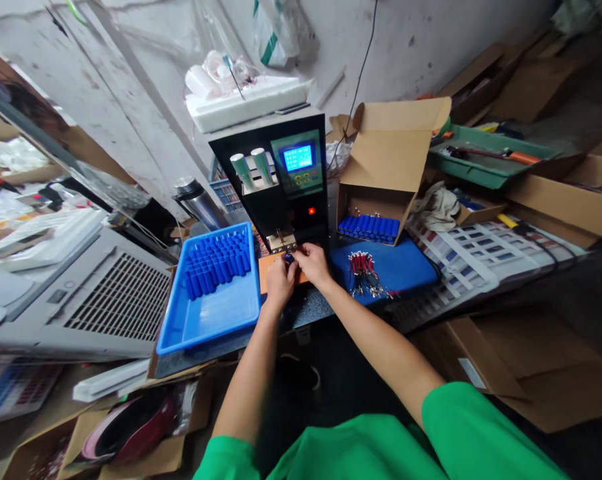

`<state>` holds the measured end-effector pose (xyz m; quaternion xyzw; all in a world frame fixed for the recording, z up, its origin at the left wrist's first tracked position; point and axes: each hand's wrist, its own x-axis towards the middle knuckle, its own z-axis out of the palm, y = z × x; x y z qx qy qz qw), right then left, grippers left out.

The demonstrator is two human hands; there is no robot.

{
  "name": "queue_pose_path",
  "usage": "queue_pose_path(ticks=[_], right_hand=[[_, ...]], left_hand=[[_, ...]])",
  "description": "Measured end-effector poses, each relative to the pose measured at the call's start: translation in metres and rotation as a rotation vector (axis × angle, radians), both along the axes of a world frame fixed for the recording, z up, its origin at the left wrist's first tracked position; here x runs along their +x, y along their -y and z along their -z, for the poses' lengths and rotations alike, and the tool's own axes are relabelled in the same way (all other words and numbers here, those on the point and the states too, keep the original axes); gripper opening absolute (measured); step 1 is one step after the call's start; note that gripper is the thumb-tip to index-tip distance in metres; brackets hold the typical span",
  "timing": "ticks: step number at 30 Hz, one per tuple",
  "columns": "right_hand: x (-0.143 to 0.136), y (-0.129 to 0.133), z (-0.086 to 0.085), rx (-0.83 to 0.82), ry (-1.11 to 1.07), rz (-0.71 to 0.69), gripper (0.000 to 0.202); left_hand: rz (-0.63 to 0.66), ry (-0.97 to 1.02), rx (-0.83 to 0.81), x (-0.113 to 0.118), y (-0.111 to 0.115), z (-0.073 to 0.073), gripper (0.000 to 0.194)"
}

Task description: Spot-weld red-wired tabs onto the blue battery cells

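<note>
My left hand (280,280) is closed round a blue battery cell (289,256), of which only a small dark end shows between the fingers. Against it, from the right, my right hand (313,263) pinches with thumb and fingertips; what lies in that pinch is too small to make out. Both hands are over an orange block (267,268), right below the metal electrodes (281,241) of a black spot welder (281,213) with a lit blue screen. To the left, many blue cells (215,263) stand in a blue plastic tray (173,333).
On a blue pad (405,267) lies a bunch of red-and-black wire leads (363,272). Behind it an open cardboard box (385,153) holds more blue cells. A metal flask (195,200) stands behind the tray. At the right are a green tool tray (491,170) and cartons.
</note>
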<state>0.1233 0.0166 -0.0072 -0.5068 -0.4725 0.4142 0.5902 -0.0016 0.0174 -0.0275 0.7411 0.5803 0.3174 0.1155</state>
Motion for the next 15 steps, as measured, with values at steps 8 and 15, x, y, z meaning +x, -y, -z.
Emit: queue_pose_path(ticks=[8,15], right_hand=[[-0.0003,0.0032,-0.008,0.008,0.007,0.017,0.023],[-0.001,0.0024,-0.0089,-0.005,0.008,0.021,0.022]], left_hand=[[-0.011,0.013,0.015,0.0,-0.0012,0.002,0.015],[0.004,0.025,0.001,-0.0004,-0.0014,0.0006,0.015]])
